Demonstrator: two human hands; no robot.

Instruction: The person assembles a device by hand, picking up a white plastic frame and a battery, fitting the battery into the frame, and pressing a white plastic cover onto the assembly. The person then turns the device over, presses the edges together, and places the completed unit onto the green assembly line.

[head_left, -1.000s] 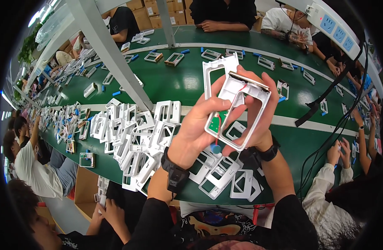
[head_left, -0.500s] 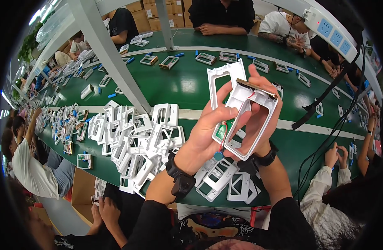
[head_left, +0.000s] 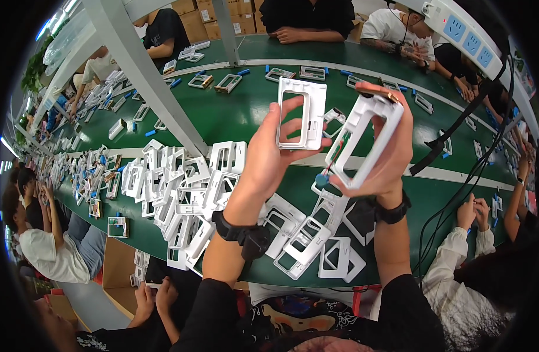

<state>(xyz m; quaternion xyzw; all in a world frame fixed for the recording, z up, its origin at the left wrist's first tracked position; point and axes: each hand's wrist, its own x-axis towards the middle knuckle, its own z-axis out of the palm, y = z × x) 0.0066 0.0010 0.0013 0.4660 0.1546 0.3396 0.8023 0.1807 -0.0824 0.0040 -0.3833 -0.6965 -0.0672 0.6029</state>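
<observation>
My left hand [head_left: 262,155] grips a white plastic frame [head_left: 318,114], a rectangular cover with a large window, held upright by its edge. Apart from it on the right, my right hand [head_left: 400,155] is closed around a deeper white plastic housing [head_left: 376,148], tilted. A brownish strip [head_left: 379,94] sits at the housing's top end. Thin wires run down its left side to a small blue disc [head_left: 322,179] hanging at the lower corner. Below my hands lies a loose group of white frames [head_left: 307,240] on the green table.
A large heap of white frames [head_left: 184,199] lies left of my left forearm. A grey metal post [head_left: 146,76] rises beyond it. A power strip [head_left: 466,38] and black cables hang at upper right. Housings with blue cylinders line the table's far side. Co-workers sit around.
The two white parts, close together in my hands before, are now apart. My left hand has moved left with the frame and turned it; my right hand has shifted right with the housing.
</observation>
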